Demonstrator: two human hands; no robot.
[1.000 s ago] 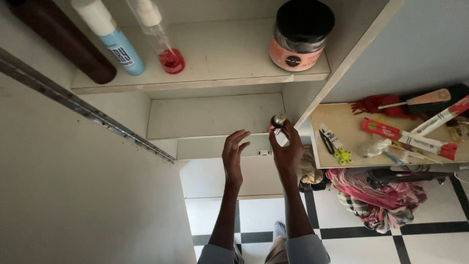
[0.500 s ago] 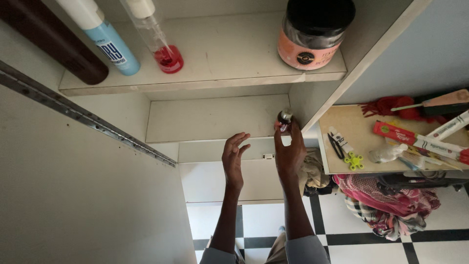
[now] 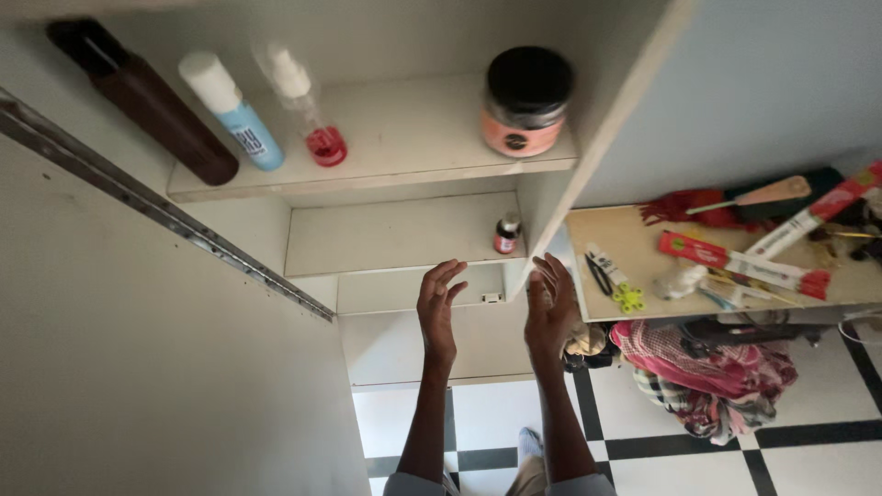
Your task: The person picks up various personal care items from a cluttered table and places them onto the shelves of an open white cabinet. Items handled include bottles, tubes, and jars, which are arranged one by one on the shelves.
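On the lower cupboard shelf [image 3: 395,241] the small red bottle [image 3: 506,233] stands upright by the side wall, and we judge the placing step finished — our left hand [image 3: 438,303] and right hand [image 3: 551,308] hang below, fingers spread, holding nothing.

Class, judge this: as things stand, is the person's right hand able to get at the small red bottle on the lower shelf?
Probably yes. The right hand is open and empty just below the small bottle, which stands alone at the shelf's right end with nothing between them.
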